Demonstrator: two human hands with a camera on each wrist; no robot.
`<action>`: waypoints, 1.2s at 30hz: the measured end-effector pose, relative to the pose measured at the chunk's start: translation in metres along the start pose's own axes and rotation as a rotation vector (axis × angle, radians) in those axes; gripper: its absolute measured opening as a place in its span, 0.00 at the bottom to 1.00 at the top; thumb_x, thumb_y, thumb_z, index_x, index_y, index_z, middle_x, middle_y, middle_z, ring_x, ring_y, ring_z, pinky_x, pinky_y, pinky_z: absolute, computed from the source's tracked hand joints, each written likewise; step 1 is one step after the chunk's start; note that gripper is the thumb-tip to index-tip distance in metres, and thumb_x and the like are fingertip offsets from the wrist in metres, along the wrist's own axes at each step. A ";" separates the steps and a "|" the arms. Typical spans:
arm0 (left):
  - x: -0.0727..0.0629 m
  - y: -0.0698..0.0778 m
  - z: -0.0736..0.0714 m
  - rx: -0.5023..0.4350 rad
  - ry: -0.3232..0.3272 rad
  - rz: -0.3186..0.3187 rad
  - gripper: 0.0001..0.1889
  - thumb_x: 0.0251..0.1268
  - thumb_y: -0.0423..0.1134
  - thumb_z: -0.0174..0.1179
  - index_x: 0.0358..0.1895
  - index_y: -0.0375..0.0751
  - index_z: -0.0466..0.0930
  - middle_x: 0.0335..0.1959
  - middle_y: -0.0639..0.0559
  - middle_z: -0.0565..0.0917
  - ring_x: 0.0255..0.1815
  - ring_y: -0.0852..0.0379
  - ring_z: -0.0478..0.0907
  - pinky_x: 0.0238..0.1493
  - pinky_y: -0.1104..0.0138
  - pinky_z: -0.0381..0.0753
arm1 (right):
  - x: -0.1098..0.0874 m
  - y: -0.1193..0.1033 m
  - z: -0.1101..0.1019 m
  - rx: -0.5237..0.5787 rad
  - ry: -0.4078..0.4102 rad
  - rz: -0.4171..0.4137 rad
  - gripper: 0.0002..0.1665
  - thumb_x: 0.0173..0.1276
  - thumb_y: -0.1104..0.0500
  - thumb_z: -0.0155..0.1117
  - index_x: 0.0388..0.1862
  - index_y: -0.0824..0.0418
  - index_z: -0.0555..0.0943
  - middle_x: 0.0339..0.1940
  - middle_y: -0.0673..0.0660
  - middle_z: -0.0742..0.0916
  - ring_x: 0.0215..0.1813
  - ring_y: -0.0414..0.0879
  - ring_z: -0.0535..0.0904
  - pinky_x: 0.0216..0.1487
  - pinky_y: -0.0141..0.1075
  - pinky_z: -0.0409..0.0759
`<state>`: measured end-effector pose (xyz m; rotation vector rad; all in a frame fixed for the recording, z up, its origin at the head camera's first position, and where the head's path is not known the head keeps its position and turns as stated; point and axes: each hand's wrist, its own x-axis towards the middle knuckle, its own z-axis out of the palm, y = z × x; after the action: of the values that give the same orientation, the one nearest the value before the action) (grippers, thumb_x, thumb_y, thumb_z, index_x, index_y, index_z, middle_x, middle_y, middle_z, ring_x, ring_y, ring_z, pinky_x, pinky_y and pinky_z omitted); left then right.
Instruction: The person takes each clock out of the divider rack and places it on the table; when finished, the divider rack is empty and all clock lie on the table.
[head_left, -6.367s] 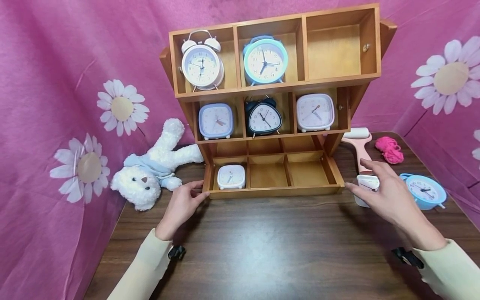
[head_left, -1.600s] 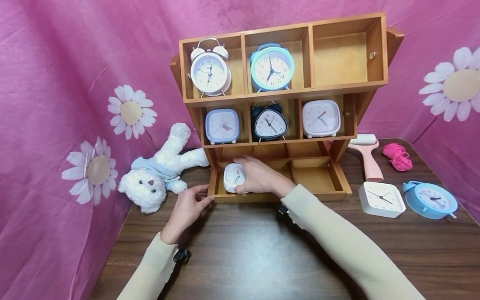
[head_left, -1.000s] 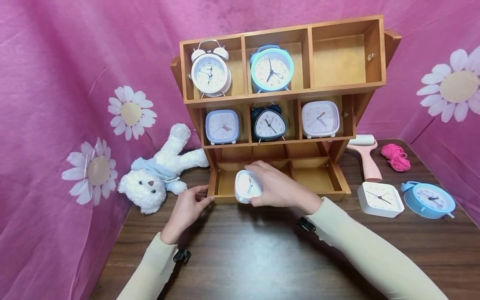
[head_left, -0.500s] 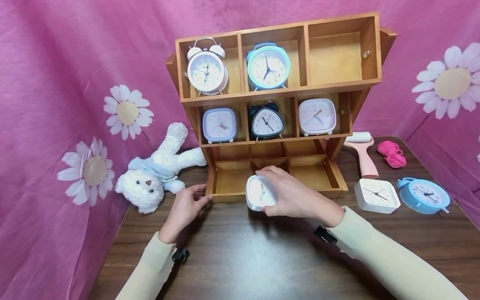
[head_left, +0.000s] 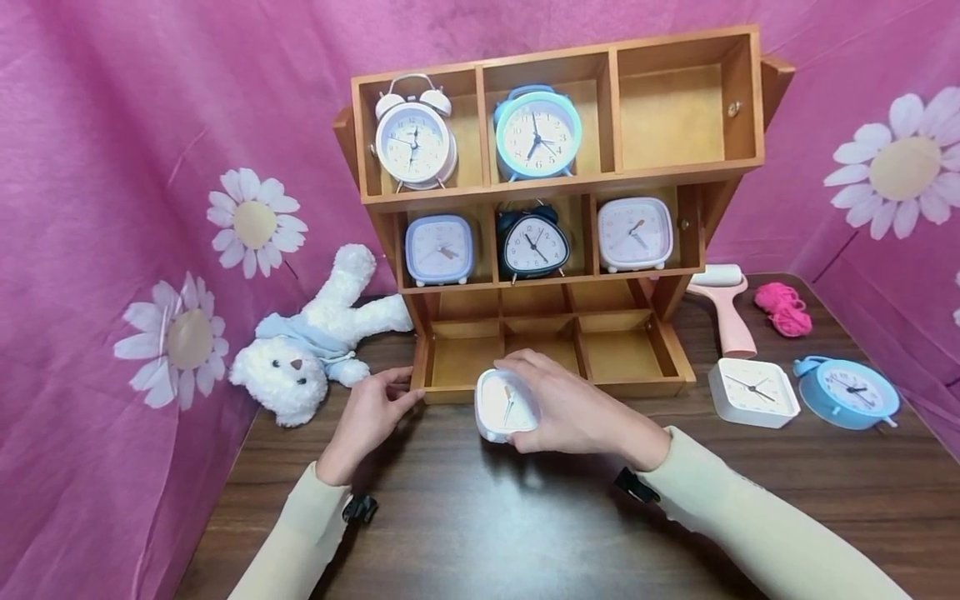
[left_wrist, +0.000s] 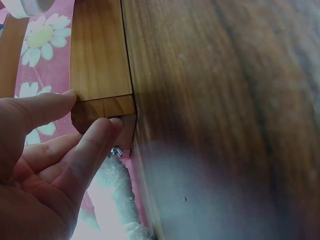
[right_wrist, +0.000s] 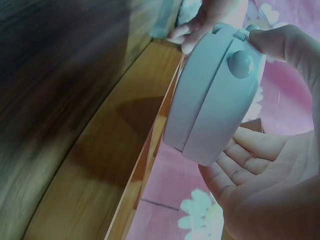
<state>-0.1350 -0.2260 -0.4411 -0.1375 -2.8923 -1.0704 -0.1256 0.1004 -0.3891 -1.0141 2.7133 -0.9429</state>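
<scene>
In the head view, my right hand (head_left: 581, 408) grips a small white alarm clock (head_left: 501, 406) between thumb and fingers, in front of the wooden shelf's (head_left: 555, 392) bottom tier. The clock's face is turned up toward me; its right side is hidden by the hand. The right wrist view shows the side of the clock (right_wrist: 212, 95) with a round knob, thumb at one end and fingers at the other. My left hand (head_left: 369, 421) holds the shelf's lower left front corner, its thumb and fingertips on either side of the corner (left_wrist: 102, 107) in the left wrist view.
Several clocks stand in the upper tiers, among them a blue one (head_left: 537, 133) and a black one (head_left: 534, 242). On the right lie a white square clock (head_left: 753, 392), a blue clock (head_left: 847, 392), a pink lint roller (head_left: 727, 312) and pink yarn (head_left: 783, 308). A white teddy bear (head_left: 281, 379) lies left.
My right hand has moved from the right, taken the white clock out of the bottom left compartment and brought it forward, lately a little left. My left hand stays at the corner.
</scene>
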 end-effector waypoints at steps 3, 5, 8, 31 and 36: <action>0.000 0.000 0.001 0.005 0.001 0.005 0.22 0.75 0.38 0.75 0.67 0.34 0.88 0.48 0.39 0.96 0.35 0.57 0.88 0.35 0.68 0.81 | 0.003 -0.004 0.005 0.018 -0.010 -0.013 0.61 0.53 0.48 0.87 0.84 0.63 0.72 0.80 0.59 0.79 0.72 0.51 0.81 0.72 0.52 0.84; 0.000 -0.001 0.001 0.003 0.001 0.010 0.22 0.75 0.38 0.75 0.67 0.33 0.88 0.48 0.39 0.96 0.35 0.57 0.88 0.35 0.68 0.81 | 0.005 -0.008 0.009 0.024 -0.015 -0.023 0.61 0.53 0.48 0.87 0.84 0.63 0.72 0.80 0.59 0.79 0.73 0.52 0.81 0.73 0.52 0.84; 0.000 0.000 0.002 -0.010 0.000 0.013 0.22 0.75 0.38 0.75 0.67 0.33 0.88 0.48 0.39 0.96 0.38 0.55 0.91 0.37 0.67 0.83 | 0.008 -0.013 0.014 0.022 -0.017 -0.036 0.60 0.54 0.48 0.86 0.84 0.63 0.72 0.79 0.59 0.80 0.73 0.52 0.81 0.73 0.53 0.84; -0.003 -0.004 0.001 -0.015 0.013 0.016 0.21 0.75 0.38 0.75 0.67 0.35 0.88 0.50 0.39 0.96 0.43 0.50 0.94 0.39 0.67 0.84 | 0.036 -0.029 0.074 -0.119 -0.103 -0.128 0.59 0.56 0.45 0.87 0.82 0.67 0.73 0.72 0.60 0.83 0.74 0.52 0.79 0.81 0.49 0.77; -0.003 -0.001 0.001 -0.030 0.007 0.034 0.20 0.76 0.38 0.74 0.66 0.34 0.89 0.50 0.38 0.96 0.43 0.50 0.94 0.39 0.67 0.84 | 0.038 -0.028 0.081 -0.150 -0.078 -0.125 0.58 0.56 0.46 0.88 0.81 0.68 0.74 0.71 0.61 0.83 0.73 0.52 0.80 0.80 0.49 0.78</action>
<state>-0.1326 -0.2263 -0.4433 -0.1831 -2.8580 -1.1060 -0.1159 0.0183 -0.4333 -1.2331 2.7160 -0.7088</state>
